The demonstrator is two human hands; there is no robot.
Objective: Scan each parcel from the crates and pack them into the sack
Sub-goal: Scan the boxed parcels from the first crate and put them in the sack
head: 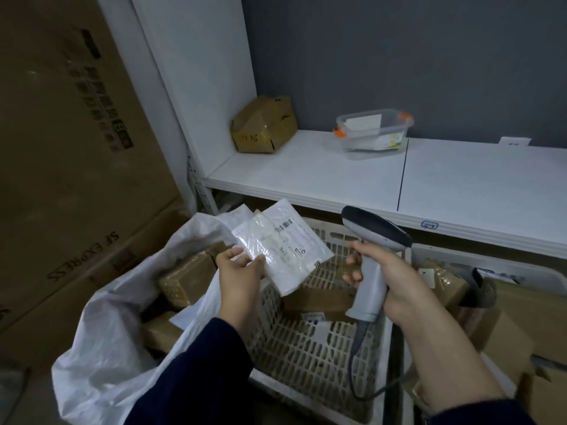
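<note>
Glossy white flat mailer (283,246), barcode label up, pinched at its corner by left hand (240,273). Right hand (391,273) wraps grey pistol-shaped scanner (369,289) over slotted crate (306,357).

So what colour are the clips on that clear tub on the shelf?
Orange clips on the tub, seen in the head view.

To my left the sack (101,332) stood open-mouthed over the brown boxes (184,280) inside, with clear access from above, while the white shelf (306,176) overhung the far rim of my crate (306,357), restricting entry there.
</note>
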